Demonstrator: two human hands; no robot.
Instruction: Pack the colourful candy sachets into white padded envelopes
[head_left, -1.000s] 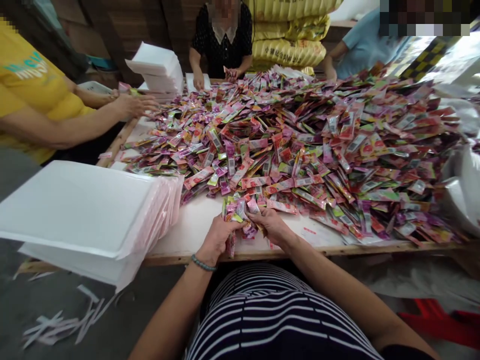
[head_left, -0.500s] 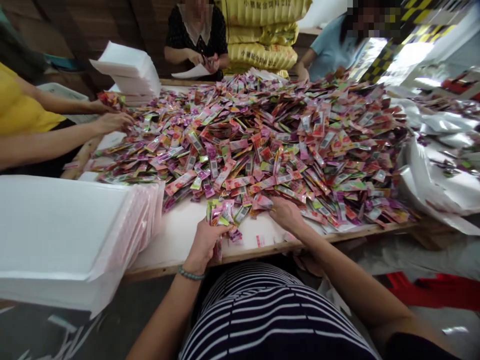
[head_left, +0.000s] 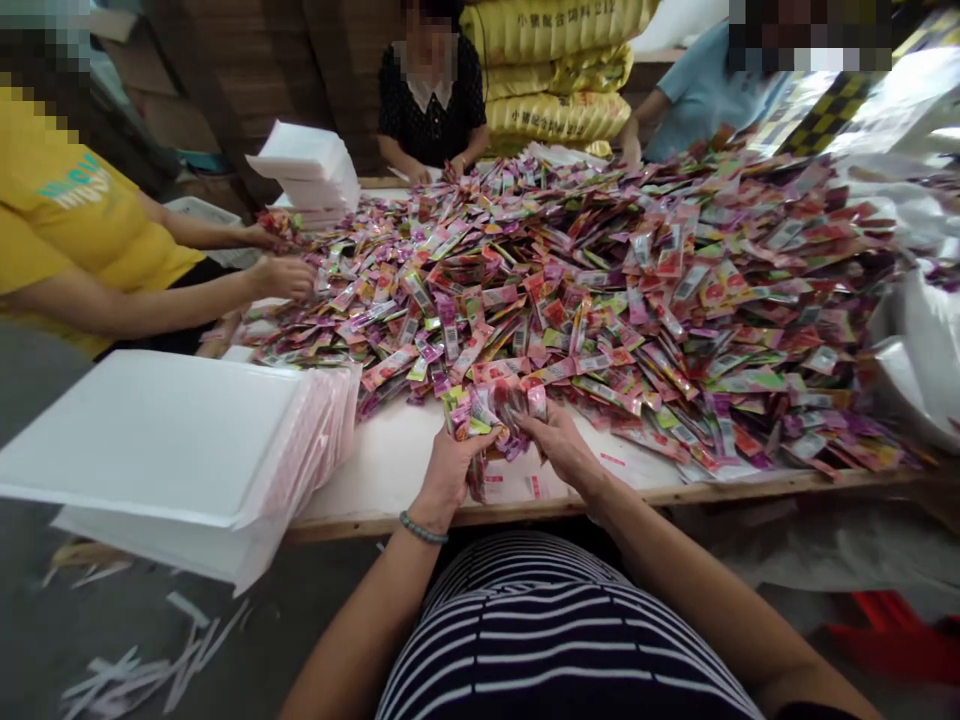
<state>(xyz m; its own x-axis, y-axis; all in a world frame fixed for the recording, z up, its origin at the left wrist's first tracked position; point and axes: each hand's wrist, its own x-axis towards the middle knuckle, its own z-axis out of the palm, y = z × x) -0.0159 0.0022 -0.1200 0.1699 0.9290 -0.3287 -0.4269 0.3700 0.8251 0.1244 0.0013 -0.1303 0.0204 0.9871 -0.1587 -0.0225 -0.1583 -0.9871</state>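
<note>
My left hand [head_left: 451, 468], with a beaded bracelet at the wrist, is closed round a bunch of small, brightly printed snack packets [head_left: 466, 412]. Close beside it, my right hand [head_left: 564, 446] pinches a pink and clear packet [head_left: 534, 402] against the right side of that bunch. Its fingertips are partly hidden by the wrappers. Both hands are above the near edge of the white tabletop [head_left: 390, 455]. Just beyond them spreads a large heap of similar packets [head_left: 600, 300] in pink, purple and green.
White padded envelopes [head_left: 165, 430] are stacked at the near left; another envelope stack [head_left: 311, 165] stands farther back. A person in yellow [head_left: 97, 220] works at the left, with two more people across the heap. Silvery plastic bags [head_left: 919, 350] lie at the right.
My right hand has moved left from the heap's edge, bringing a packet to the bunch in my left hand. The view has shifted. The person opposite has lowered the white sheet.
</note>
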